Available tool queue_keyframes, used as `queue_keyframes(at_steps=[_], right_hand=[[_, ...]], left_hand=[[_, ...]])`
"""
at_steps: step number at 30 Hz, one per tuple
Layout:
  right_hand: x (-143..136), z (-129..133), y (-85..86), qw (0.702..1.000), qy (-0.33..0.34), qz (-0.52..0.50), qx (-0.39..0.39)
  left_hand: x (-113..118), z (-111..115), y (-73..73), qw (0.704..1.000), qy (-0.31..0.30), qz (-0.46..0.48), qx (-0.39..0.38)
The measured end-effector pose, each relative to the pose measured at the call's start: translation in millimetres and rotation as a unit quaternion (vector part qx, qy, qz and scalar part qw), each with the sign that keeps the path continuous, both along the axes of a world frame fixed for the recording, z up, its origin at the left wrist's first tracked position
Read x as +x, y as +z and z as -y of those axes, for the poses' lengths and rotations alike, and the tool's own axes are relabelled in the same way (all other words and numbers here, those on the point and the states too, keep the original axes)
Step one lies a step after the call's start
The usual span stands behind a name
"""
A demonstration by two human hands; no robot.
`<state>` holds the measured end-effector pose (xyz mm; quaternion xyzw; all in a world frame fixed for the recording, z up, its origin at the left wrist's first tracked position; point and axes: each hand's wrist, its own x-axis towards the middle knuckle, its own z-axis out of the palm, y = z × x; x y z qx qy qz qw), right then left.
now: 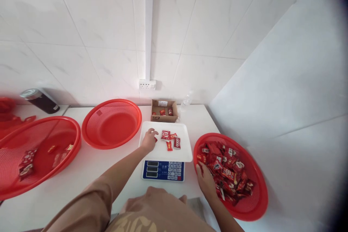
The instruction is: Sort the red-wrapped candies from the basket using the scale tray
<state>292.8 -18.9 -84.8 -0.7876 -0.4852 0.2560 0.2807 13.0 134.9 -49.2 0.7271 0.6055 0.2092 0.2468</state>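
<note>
A white weighing scale has a tray bearing several small red wrapped snack packets. Over the tray's left side is my left hand, its fingers curled, with a bit of red wrapper showing between fingers and thumb. At the right, my right hand reaches over the near left rim of a red mesh basket. Its fingers are bent round a dark red packet, partly hidden. Many red packets of mixed sizes fill this basket.
Behind the scale, a small cardboard box holds a few red packets. To the left stand a red basket and a larger one with some packets inside. A dark flask lies near the tiled wall. The scale's keypad faces me.
</note>
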Motion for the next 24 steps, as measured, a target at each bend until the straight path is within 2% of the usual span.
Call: queue_keyframes(at_steps=[2, 5, 9, 12, 15, 18, 20, 22, 24], right_hand=[[0, 0, 0.2, 1.000, -0.001, -0.005, 0.001], [1, 0, -0.9, 1.000, 0.000, -0.012, 0.000], [2, -2, -3.2, 1.000, -0.002, -0.016, -0.004], [2, -2, -3.6, 1.000, -0.006, -0.017, 0.001], [2, -1, -3.6, 1.000, -0.004, -0.013, 0.006], [3, 0, -4.2, 1.000, -0.005, -0.013, 0.001], [3, 1, -5.0, 1.000, -0.004, -0.015, -0.001], [3, 1, -5.8, 1.000, -0.002, -0.013, 0.002], [3, 0, -6.2, 1.000, -0.004, -0.012, 0.010]], left_hand=[[-2, -1, 6.4, 0.999, 0.035, 0.025, 0.012], [-16, -8, 24.7, 0.994, 0.089, 0.053, 0.035], [-57, -21, 57.7, 0.980, 0.177, 0.063, 0.066], [-91, -27, 74.3, 0.968, 0.240, 0.049, 0.064], [-111, -23, 77.0, 0.959, 0.281, 0.015, 0.046], [-118, -16, 75.5, 0.951, 0.308, -0.015, 0.034], [-120, -13, 77.7, 0.944, 0.318, -0.050, 0.067], [-123, -12, 81.6, 0.936, 0.309, -0.106, 0.129], [-125, -13, 83.1, 0.939, 0.255, -0.162, 0.165]])
